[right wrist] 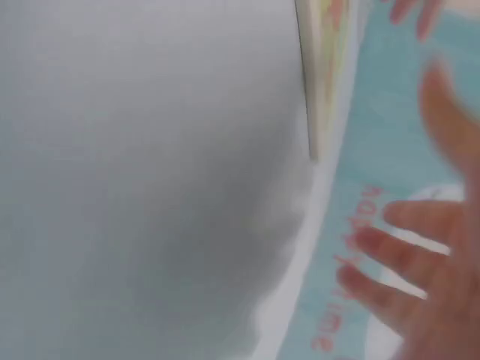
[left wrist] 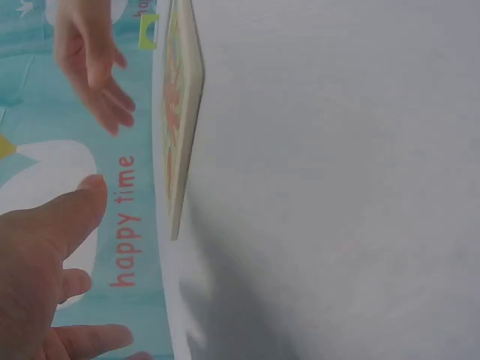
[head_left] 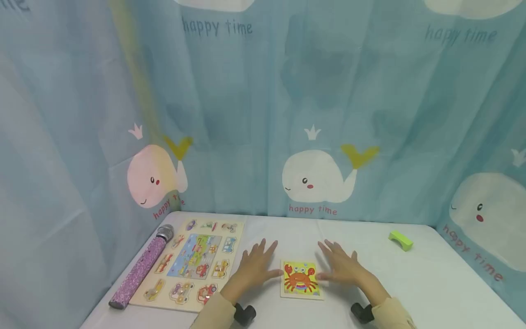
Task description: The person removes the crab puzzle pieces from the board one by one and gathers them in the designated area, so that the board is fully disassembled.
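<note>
In the head view, the left hand point(head_left: 258, 267) and right hand point(head_left: 343, 267) were spread, holding nothing, either side of a square crab board point(head_left: 301, 282) on the white table point(head_left: 444, 283); only there appeared a glittery pink microphone point(head_left: 140, 270) and wooden puzzle point(head_left: 164, 304). The left wrist view revealed the crab board's thick, pale edge and a green block's point(left wrist: 143, 31) curved notch. The blurred right wrist view showed parted fingers point(right wrist: 424, 217).
</note>
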Tool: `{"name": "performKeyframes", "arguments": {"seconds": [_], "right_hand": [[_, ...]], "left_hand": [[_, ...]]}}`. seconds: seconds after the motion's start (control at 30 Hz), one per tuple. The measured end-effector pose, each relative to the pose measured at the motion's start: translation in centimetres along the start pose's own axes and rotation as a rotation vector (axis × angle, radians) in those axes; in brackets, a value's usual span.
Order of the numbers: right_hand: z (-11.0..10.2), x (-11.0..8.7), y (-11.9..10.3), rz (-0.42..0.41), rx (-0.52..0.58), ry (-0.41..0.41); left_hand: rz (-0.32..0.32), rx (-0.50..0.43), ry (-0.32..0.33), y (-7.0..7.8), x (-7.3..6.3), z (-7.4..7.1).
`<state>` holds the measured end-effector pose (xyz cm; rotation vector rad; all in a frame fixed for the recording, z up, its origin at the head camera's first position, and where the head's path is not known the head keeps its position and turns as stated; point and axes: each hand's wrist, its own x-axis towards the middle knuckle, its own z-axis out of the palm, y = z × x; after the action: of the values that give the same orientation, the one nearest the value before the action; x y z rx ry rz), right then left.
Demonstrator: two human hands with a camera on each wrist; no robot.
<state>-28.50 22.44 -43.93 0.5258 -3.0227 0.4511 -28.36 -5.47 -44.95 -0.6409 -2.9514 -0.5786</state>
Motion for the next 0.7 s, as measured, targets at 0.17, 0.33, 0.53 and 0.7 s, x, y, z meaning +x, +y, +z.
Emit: {"name": "performKeyframes", "arguments": {"seconds": [0.17, 0.33, 0.53, 0.7], "right_hand": [[0.7, 2.0, -0.5, -0.040, 0.055, 0.090], [0.7, 4.2, -2.0, -0.087, 0.150, 0.030], [0.9, 5.0, -3.7, -0.175, 0.217, -0.102], [2.0, 4.9, -4.7, -0.186, 0.205, -0.204]], "left_hand": [[0.017, -0.077, -0.016, 0.3, -0.1, 0.8], [0.100, -0.015, -0.193, 0.9, 0.3, 0.6], [0.136, 0.062, -0.309, 1.7, 0.3, 0.4], [0.137, 0.094, -0.338, 2.0, -0.2, 0.9]]}}
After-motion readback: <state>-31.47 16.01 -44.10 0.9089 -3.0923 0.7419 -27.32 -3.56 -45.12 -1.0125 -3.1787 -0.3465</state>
